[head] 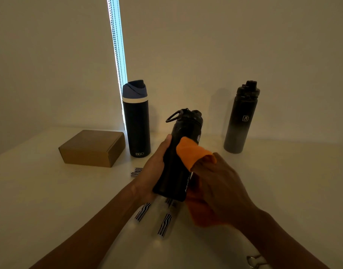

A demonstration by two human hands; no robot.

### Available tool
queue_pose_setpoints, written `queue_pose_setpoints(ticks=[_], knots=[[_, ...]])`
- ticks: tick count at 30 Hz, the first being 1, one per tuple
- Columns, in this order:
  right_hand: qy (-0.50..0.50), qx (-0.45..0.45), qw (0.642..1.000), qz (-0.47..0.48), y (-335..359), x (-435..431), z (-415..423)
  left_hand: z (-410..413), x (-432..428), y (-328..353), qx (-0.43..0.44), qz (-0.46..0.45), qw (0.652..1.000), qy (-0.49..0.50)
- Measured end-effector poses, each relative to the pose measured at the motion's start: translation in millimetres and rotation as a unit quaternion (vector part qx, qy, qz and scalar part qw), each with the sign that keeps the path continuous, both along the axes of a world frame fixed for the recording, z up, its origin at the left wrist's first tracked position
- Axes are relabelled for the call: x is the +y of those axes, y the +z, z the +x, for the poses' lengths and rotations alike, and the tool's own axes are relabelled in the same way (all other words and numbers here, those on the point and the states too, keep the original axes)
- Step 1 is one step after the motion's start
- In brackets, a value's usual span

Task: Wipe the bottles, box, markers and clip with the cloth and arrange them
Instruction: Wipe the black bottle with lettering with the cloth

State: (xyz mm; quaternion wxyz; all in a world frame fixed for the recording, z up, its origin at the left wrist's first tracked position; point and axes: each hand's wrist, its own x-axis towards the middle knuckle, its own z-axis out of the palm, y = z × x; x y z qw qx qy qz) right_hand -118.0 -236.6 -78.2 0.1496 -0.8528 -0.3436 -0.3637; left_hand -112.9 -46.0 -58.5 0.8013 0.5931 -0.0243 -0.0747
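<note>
Bottle, black, loop-capped [178, 158]: held apparently clear of the worktop [283, 181], long axis tilted, cap pointing away and base toward the person. Left grip [155, 167] is wrapped round its lower body from the left. Right grip [221, 187] clasps the orange cloth [192, 152] against its right flank. Markers [164, 224] lie just beneath the base. Open room lies ahead, between the navy bottle [136, 121] and the grey bottle [240, 117].

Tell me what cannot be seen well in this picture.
Head view:
The markers: pale bodies blur into the table; the count is unclear.
The clip: cut off by the bottom edge.
Fingers of the left hand: hidden behind the held bottle.
The cloth: partly covered by the right hand.
</note>
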Motion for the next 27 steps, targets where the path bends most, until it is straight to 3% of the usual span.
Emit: queue_pose_setpoints(ticks=[8, 15, 18, 23, 27], knots=[[0.04, -0.011, 0.992, -0.117, -4, 14, -14, 2, 15, 11, 0.033, -0.065, 0.996, 0.054], [0.068, -0.002, 0.986, -0.151, 8, 13, -20, 3, 16, 14, 0.068, -0.086, 0.994, 0.014], [0.043, -0.001, 0.989, -0.143, 8, 10, -16, 6, 18, 10, 0.068, -0.097, 0.993, 0.026], [0.009, -0.036, 0.995, -0.092, 7, 5, -6, 4, 15, 9, 0.032, -0.021, 0.998, 0.046], [-0.004, 0.055, 0.998, -0.032, 6, -8, 1, 2, 4, 8, 0.013, 0.027, 0.999, 0.031]])
